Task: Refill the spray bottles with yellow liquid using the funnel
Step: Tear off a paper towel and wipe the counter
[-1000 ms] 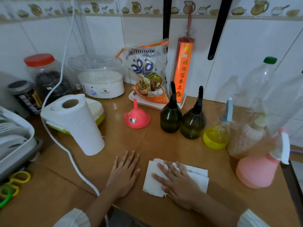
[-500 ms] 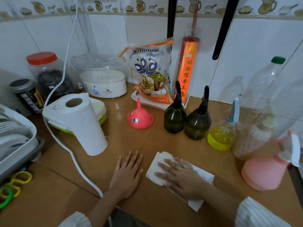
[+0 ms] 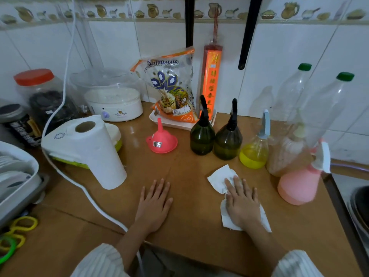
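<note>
Right hand (image 3: pixel 242 202) lay flat, fingers straight, pressing a paper towel (image 3: pixel 221 177) onto the counter (image 3: pixel 189 226). Left hand (image 3: pixel 153 204) rested palm-down and extended beside it, holding nothing.

Change since the earlier frames: the towel, which had been spread under the right hand near the counter's middle, was now crumpled and shifted rightward, closer to the pink sprayer (image 3: pixel 297 186). The right hand had travelled with it. The left hand had stayed in place. This reads as a wiping stroke across the surface, which suggests clean-up of spillage rather than active filling.

Task items stood as follows. The funnel (image 3: pixel 161 141) sat inverted, spout up, on the counter behind the hands, well apart from any bottle. Two green bottles (image 3: pixel 202 139) stood side by side, nozzles fitted. Just right of them, the yellow bottle (image 3: pixel 254 154) held yellow liquid in its lower part, its nozzle also fitted.

Judgement: with all nozzles on and the funnel set aside, pouring was either finished or paused. Whether the green bottles were full could not be determined.
</note>
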